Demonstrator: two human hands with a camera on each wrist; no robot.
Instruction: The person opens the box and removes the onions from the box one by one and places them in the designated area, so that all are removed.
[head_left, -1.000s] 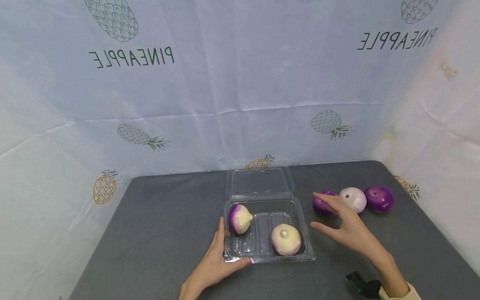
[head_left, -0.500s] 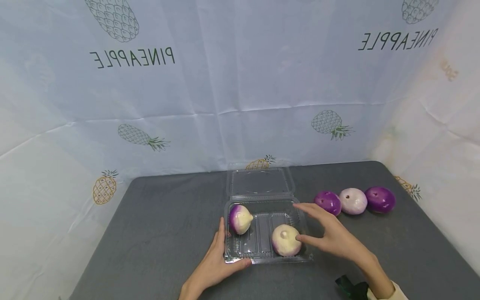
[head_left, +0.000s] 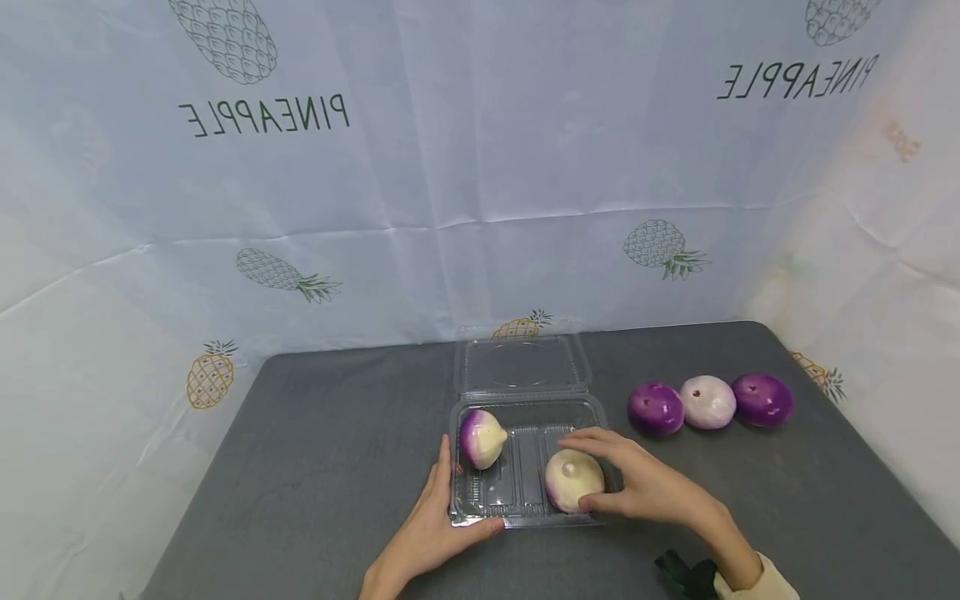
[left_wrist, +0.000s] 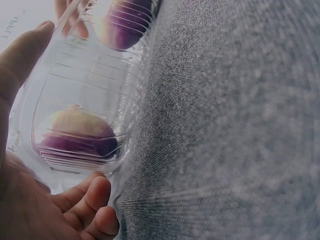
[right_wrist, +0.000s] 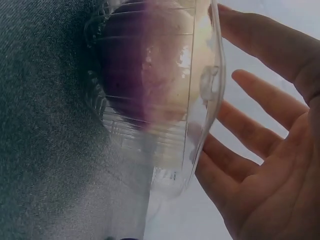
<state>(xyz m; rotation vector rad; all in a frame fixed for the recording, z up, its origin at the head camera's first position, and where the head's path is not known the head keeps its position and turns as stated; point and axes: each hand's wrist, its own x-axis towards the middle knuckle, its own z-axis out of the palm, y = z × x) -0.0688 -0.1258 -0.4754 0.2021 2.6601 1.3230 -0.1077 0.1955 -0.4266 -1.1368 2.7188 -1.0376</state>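
An open clear plastic container (head_left: 525, 523) holds two purple-and-white onions. The left onion (head_left: 482, 438) lies tilted, its tip to the right. The right onion (head_left: 573, 481) has its pale tip up. My left hand (head_left: 427, 521) rests round the container's near-left corner, index finger along the side and thumb on the front edge. Over the right wall reaches my right hand (head_left: 645, 483), its index finger beyond the right onion and its thumb at the near side. In the right wrist view that hand's fingers (right_wrist: 255, 127) are spread; firm contact with the onion cannot be made out.
The container's lid (head_left: 521, 364) is folded back toward the cloth backdrop (head_left: 480, 167). To the right on the grey table (head_left: 337, 467) sit a purple onion (head_left: 656, 408), a whitish one (head_left: 707, 402) and another purple one (head_left: 762, 400), in a row.
My right hand has moved left and toward me, from beside the row of onions to round the right onion in the container. The left hand has stayed at its corner.
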